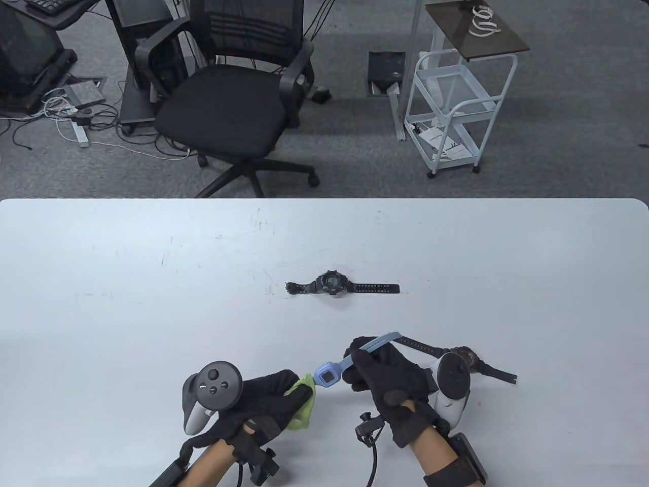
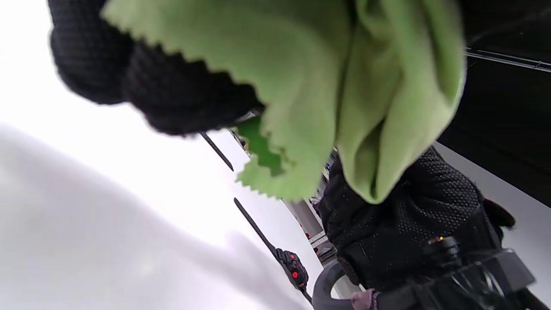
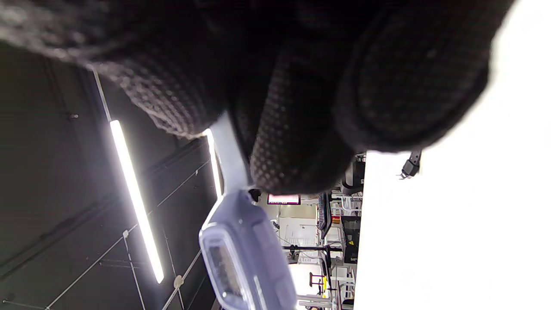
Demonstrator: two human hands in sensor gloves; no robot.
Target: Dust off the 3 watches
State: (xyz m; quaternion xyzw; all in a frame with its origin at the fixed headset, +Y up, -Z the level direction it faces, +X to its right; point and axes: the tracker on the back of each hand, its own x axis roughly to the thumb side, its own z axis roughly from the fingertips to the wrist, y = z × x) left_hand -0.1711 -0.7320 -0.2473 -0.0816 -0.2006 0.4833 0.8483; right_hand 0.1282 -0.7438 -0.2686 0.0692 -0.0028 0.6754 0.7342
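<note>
- Right hand [image 1: 388, 375] grips the blue watch [image 1: 328, 374] by its strap, above the worktop [image 1: 127, 304].
- Left hand [image 1: 263, 401] pinches a green cloth [image 1: 303, 406] beside its face.
- A black watch [image 1: 332, 284] lies mid-worktop; a dark watch [image 1: 464, 357] sits partly hidden behind the right hand.

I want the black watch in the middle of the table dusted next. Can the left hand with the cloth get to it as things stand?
Probably yes: the black watch lies alone on bare table, nothing between it and the left hand, which already holds the green cloth.

Bare table [image 1: 127, 304] surrounds lone black watch [image 1: 332, 284].
</note>
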